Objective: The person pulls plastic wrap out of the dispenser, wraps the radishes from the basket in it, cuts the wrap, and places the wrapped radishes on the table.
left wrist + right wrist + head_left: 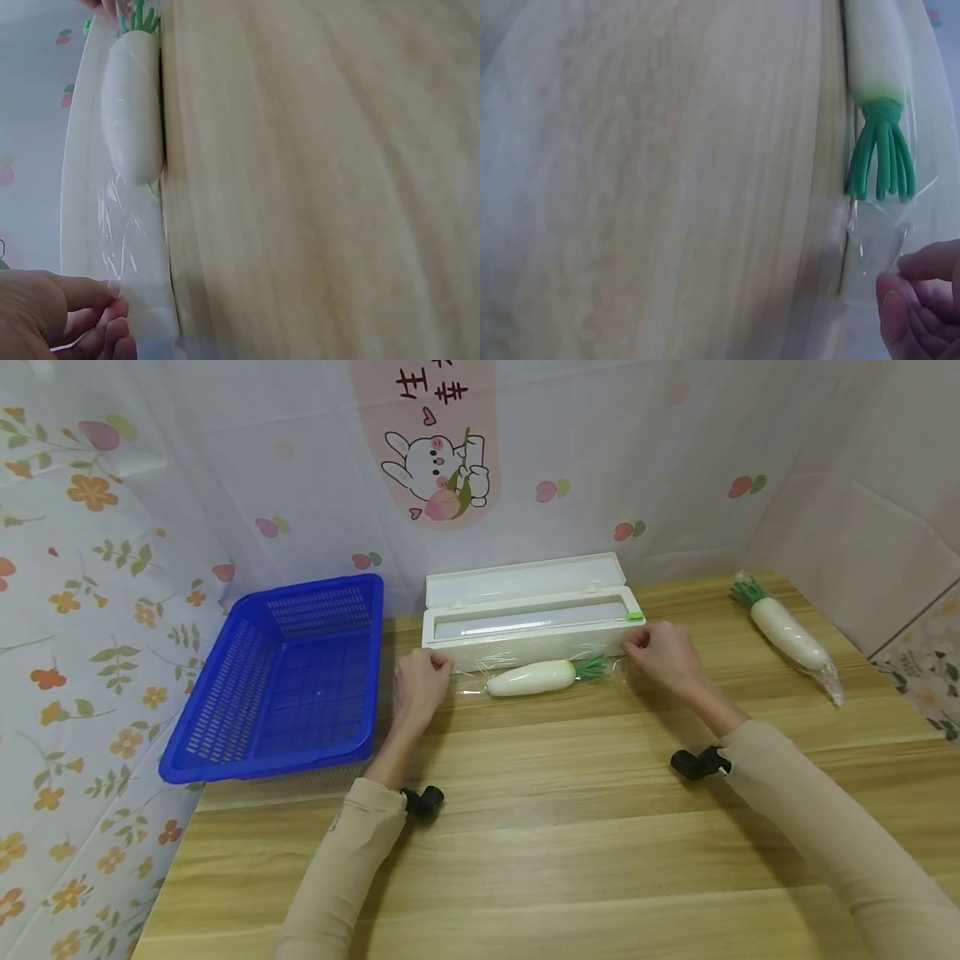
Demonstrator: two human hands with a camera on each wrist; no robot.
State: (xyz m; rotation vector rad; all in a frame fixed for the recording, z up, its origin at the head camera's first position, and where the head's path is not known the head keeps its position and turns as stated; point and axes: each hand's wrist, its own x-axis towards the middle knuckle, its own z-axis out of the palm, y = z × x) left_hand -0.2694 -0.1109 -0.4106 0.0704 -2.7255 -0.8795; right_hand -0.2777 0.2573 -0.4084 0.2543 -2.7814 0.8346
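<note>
A white radish (pixel 532 678) with green leaf stalks lies in front of a long white cling film box (pixel 517 650), whose lid stands raised at the back. Clear cling film (pixel 471 685) stretches along the box front and about the radish. At its left end my left hand (pixel 420 685) pinches the film between thumb and fingers, as the left wrist view shows (pixel 67 319). Beyond the leaf tips, my right hand (pixel 663 653) pinches the film's other end; in the right wrist view the gathered film (pixel 877 240) runs from the stalks (pixel 885 157) to the fingertips.
A blue plastic basket (pixel 315 693) stands at the table's left side. Another white radish (pixel 791 635), wrapped in clear film, lies at the far right. A patterned cloth (pixel 555 460) hangs behind the wooden table (pixel 540 827). A green slider (pixel 634 616) sits on the box's right end.
</note>
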